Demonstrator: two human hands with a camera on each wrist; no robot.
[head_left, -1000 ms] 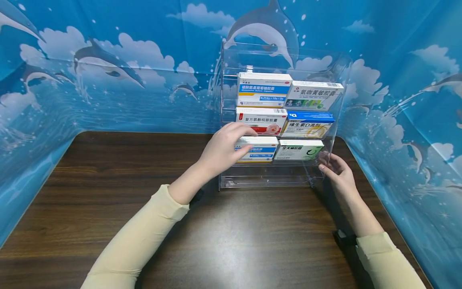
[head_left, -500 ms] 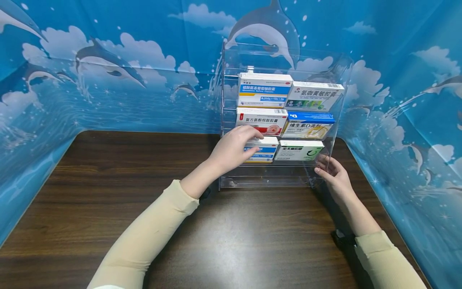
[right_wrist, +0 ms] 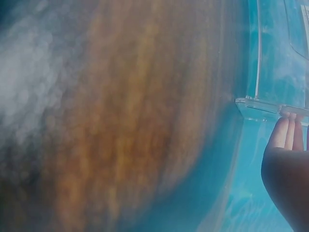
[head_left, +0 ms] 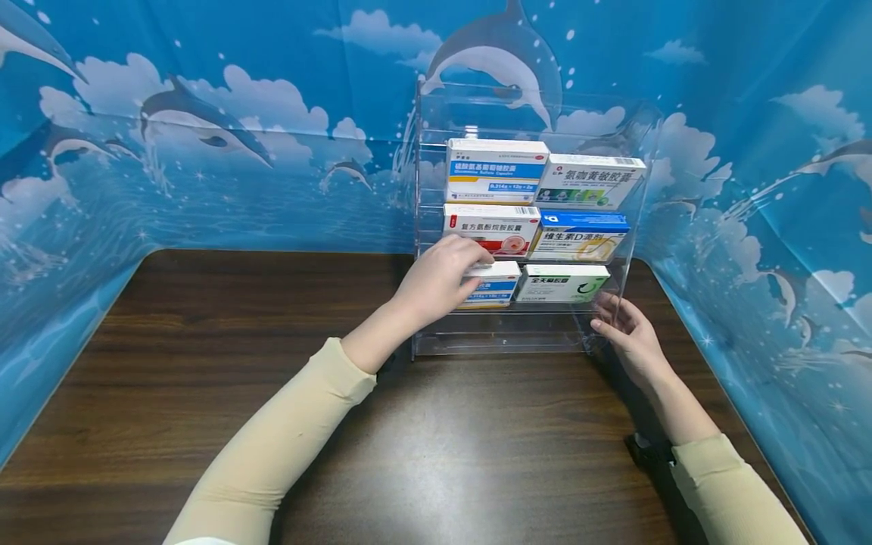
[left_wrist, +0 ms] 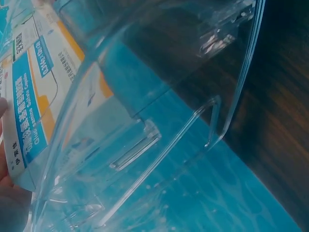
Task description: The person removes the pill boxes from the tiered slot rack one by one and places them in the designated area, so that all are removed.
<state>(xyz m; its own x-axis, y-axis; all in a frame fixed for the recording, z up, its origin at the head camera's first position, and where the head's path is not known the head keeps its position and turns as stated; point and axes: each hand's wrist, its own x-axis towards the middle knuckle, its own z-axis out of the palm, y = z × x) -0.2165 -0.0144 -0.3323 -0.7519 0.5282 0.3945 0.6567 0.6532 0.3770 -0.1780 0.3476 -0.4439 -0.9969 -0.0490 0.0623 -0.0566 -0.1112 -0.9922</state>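
A clear acrylic display rack (head_left: 504, 345) stands on the table, with medicine boxes in three tiers. My left hand (head_left: 436, 278) is at the lowest tier and grips the blue-and-white medicine box (head_left: 499, 286) at its left part, fingers over the top and thumb at the front. The left wrist view shows that medicine box (left_wrist: 29, 106) close up through the clear side panel, with bits of fingers at the frame's left edge. My right hand (head_left: 635, 339) holds the rack's lower right side; in the right wrist view its fingertips (right_wrist: 290, 117) touch the clear edge.
Beside the gripped box sits a white-and-green box (head_left: 562, 284). Above are a red-and-white box (head_left: 492, 227), a blue-topped box (head_left: 583, 235), a larger blue-and-white box (head_left: 497, 171) and a grey-green box (head_left: 591, 182). A dolphin-print curtain (head_left: 272, 197) surrounds the dark wooden table (head_left: 436, 454).
My left hand has moved right, from the rack's left side onto the lowest left box, covering more of it. My right hand has shifted slightly left along the rack's side.
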